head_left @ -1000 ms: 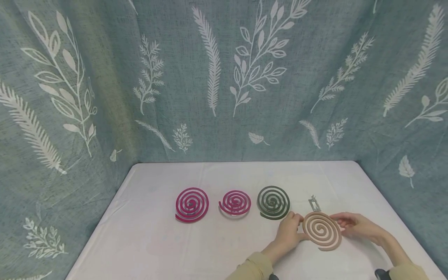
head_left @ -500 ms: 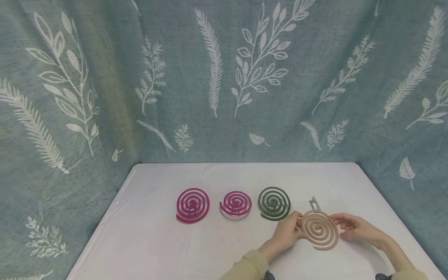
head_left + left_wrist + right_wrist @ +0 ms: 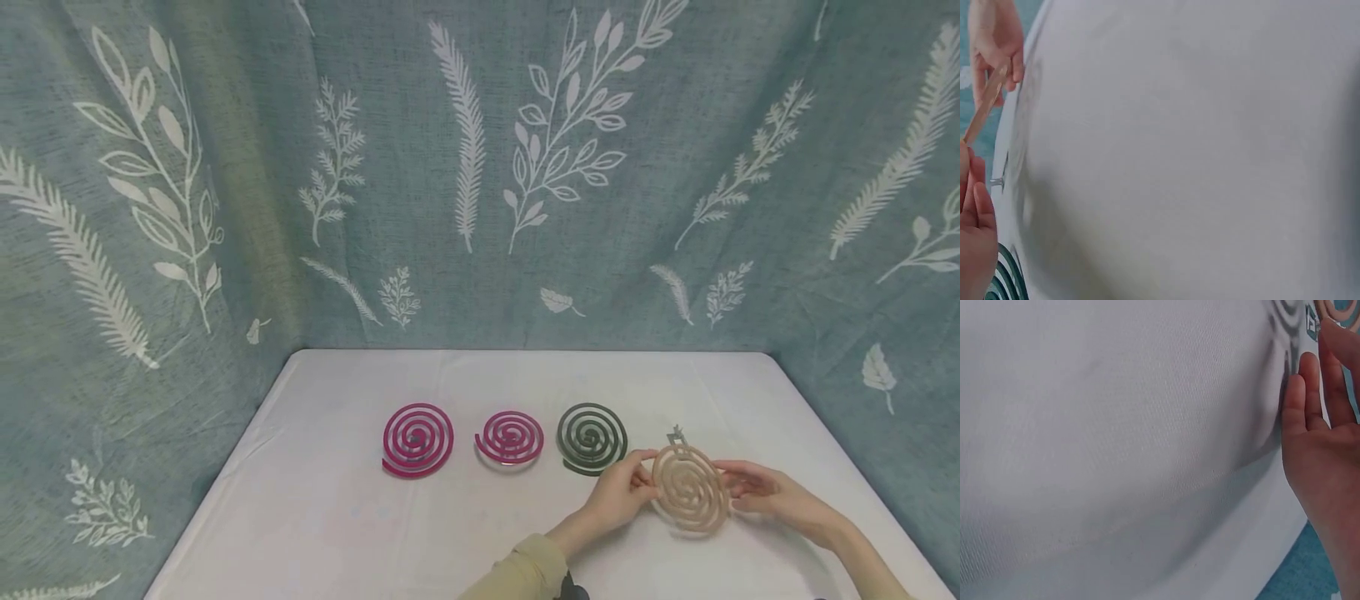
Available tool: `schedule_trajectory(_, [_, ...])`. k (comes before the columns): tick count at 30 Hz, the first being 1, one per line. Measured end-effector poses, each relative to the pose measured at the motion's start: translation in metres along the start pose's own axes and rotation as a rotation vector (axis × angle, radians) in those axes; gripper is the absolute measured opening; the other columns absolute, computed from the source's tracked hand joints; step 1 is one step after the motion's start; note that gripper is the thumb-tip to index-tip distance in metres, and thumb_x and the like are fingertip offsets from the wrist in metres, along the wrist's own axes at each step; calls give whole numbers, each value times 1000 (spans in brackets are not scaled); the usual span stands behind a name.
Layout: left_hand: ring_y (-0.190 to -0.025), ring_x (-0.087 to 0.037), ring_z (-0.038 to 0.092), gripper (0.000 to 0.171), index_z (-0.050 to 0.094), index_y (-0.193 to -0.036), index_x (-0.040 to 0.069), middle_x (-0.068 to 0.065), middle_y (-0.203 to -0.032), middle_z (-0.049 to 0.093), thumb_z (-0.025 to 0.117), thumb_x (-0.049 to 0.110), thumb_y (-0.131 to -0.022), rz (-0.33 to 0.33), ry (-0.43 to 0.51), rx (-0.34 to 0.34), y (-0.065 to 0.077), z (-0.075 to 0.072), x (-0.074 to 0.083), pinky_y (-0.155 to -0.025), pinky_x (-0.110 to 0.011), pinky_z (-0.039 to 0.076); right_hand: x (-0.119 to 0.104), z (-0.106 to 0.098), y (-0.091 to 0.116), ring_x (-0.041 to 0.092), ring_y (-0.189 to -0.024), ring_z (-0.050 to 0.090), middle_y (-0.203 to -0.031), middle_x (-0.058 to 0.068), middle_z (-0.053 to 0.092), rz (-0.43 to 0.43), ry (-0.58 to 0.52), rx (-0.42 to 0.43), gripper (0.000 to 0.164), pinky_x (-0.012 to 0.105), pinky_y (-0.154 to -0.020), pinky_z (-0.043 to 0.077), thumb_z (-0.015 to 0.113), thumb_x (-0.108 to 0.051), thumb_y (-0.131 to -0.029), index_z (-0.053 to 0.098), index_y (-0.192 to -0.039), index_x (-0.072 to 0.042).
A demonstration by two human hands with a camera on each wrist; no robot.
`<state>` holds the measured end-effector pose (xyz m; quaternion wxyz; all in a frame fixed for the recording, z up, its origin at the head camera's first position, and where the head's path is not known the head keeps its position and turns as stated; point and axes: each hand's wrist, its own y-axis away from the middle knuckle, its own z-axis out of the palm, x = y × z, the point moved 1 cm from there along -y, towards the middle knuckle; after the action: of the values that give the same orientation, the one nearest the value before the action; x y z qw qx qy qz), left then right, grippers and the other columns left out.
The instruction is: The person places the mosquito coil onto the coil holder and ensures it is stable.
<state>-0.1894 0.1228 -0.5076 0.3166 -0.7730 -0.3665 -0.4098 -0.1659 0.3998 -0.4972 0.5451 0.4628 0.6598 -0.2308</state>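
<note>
Both hands hold a tan mosquito coil (image 3: 690, 492) above the right part of the table. The left hand (image 3: 618, 492) pinches its left edge between thumb and fingers. At the opposite edge, the right hand (image 3: 768, 496) holds it with thumb and index finger, the other fingers extended in the right wrist view. The left wrist view catches the coil (image 3: 988, 103) nearly edge-on, tilted between the hands. Just behind the coil a small metal coil stand (image 3: 677, 435) shows its upper part; the coil covers the rest of it in the head view.
To the left, in a row, are a dark green coil (image 3: 590, 437) and two magenta coils, one (image 3: 510, 437) in the middle and another (image 3: 417, 440) farthest left. The white-covered table (image 3: 315, 517) meets a blue-green leaf-patterned curtain (image 3: 420, 167) at its back and sides.
The tan coil has shifted slightly and now overlaps the lower part of the metal stand, which was fully visible a second ago. Both hands keep to its edges.
</note>
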Motion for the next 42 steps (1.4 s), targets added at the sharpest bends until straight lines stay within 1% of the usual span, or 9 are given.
schedule_trajectory(2, [-73,8,50,50,51,-132,6,-2,-87,65,67,7,-85,-6,43,16,0,0,2,-69,-8,46,1,0,1,-4,-100,56,-112,-21,59,-17,-15,8,49,17,-83,48,52,-9,-95,40,-142,-6])
schedule_trajectory(9, [-74,8,52,42,53,-128,4,-9,-89,68,64,5,-87,-8,206,122,-2,1,8,-68,-10,47,0,1,3,-4,-104,56,-116,-22,59,-72,-137,-1,48,16,-87,47,48,-6,-97,45,-137,-32])
schedule_trajectory(14, [-72,7,52,33,56,-119,3,-15,-89,67,62,3,-87,-28,359,225,-4,0,13,-67,-11,47,-4,3,3,-5,-105,53,-114,-17,58,-97,-200,-1,51,15,-88,46,42,-4,-99,41,-139,-35])
schedule_trajectory(19, [-74,5,55,29,58,-116,4,-13,-91,67,62,6,-88,-61,434,297,-6,2,16,-69,-11,48,-10,4,2,-7,-106,52,-108,-14,56,-115,-259,-3,54,12,-90,43,38,-3,-100,36,-139,-39])
schedule_trajectory(23, [-75,2,58,29,59,-117,2,-17,-91,67,62,4,-87,-53,496,333,-7,4,18,-69,-12,49,-12,4,2,-6,-108,52,-109,-13,57,-189,-338,-33,57,13,-93,42,33,2,-100,34,-141,-37])
schedule_trajectory(27, [-75,3,57,34,58,-121,2,-19,-90,66,63,3,-87,-46,521,341,-8,6,19,-69,-12,49,-14,5,1,-4,-107,53,-110,-11,56,-242,-398,-45,60,14,-93,43,30,5,-100,33,-143,-36])
schedule_trajectory(34, [-74,6,53,59,47,-136,2,-22,-93,65,69,-1,-81,-34,565,279,-8,7,22,-71,-10,48,-13,12,-5,-4,-107,55,-113,-12,60,-271,-433,62,57,12,-91,44,34,4,-99,39,-139,-37])
schedule_trajectory(38, [-79,-3,59,71,39,-141,0,-23,-96,64,71,-4,-77,-24,581,238,-7,7,22,-74,-12,49,-9,17,-8,-4,-105,56,-112,-13,62,-302,-460,109,57,12,-88,45,33,6,-99,43,-136,-37])
schedule_trajectory(42, [-82,-14,63,76,35,-143,-2,-23,-95,65,72,-4,-76,-10,517,220,-8,8,19,-75,-14,50,-6,20,-10,-3,-104,57,-113,-13,63,-305,-473,157,55,13,-85,46,34,5,-99,46,-133,-36])
